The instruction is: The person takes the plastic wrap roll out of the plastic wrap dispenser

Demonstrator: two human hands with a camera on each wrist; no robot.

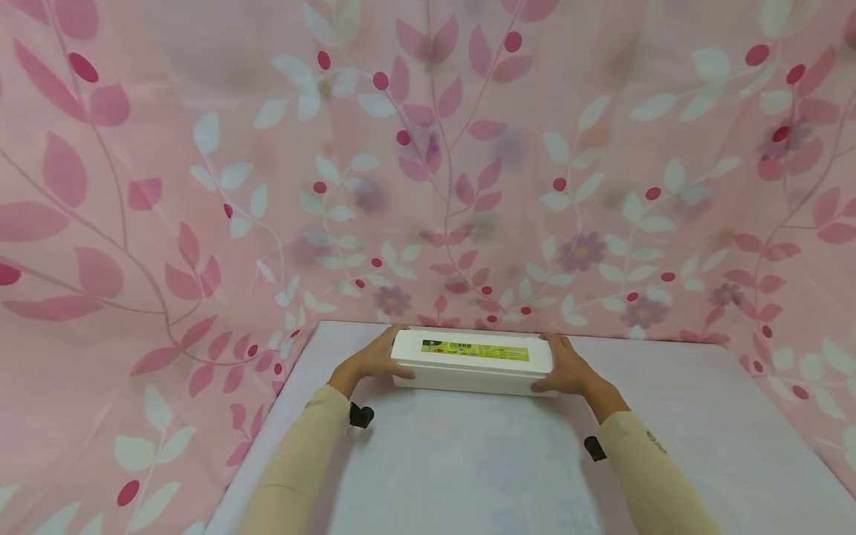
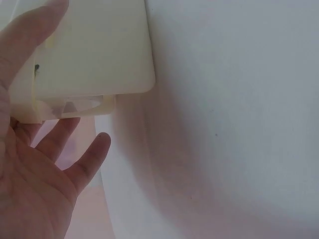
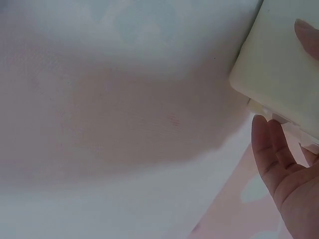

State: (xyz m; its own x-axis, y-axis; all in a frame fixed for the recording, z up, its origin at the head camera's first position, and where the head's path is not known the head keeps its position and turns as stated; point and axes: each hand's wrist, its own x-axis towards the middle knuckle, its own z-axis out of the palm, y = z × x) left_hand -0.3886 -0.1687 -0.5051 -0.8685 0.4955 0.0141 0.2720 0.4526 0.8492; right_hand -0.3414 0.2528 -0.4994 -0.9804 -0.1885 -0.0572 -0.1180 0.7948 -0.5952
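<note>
A long white lidded box with a green and yellow label on its top lies crosswise near the far edge of the table. My left hand grips its left end, thumb on the front face. In the left wrist view, two fingers of the left hand reach the box's end while another finger stands off it. At the right end, my right hand holds the box the same way. The right wrist view shows the thumb on the box wall and the right hand's fingertips at its end.
A pale cloth covers the table. Pink curtains with leaf prints hang behind it and on both sides, close to its edges. Black wrist mounts stick out from both sleeves.
</note>
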